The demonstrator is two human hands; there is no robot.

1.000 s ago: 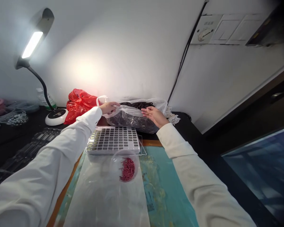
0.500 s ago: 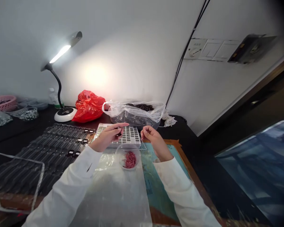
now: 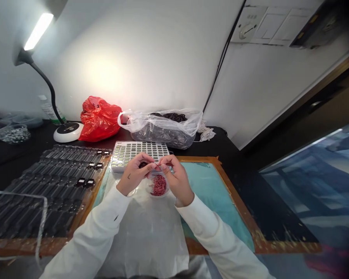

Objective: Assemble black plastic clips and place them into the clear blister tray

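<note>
My left hand (image 3: 137,172) and my right hand (image 3: 177,179) meet fingertip to fingertip above a clear round tub (image 3: 149,190) of small red pieces (image 3: 158,185). Curled fingers of my left hand hold a small dark item (image 3: 142,164). A thin reddish piece (image 3: 157,165) runs between the two pinches; its ends are hidden by the fingers. Just behind the hands lies a white tray (image 3: 125,152) with rows of small rectangular pieces.
Black clear-plastic trays (image 3: 43,186) with a few dark parts cover the left side. Behind stand a lamp (image 3: 68,132), a red bag (image 3: 100,120) and a clear bag (image 3: 165,130) of dark items. A teal mat (image 3: 212,193) lies to the right.
My hands have come together; before, they were apart, with my left index finger stretched out. The view has shifted, and more of the teal mat shows.
</note>
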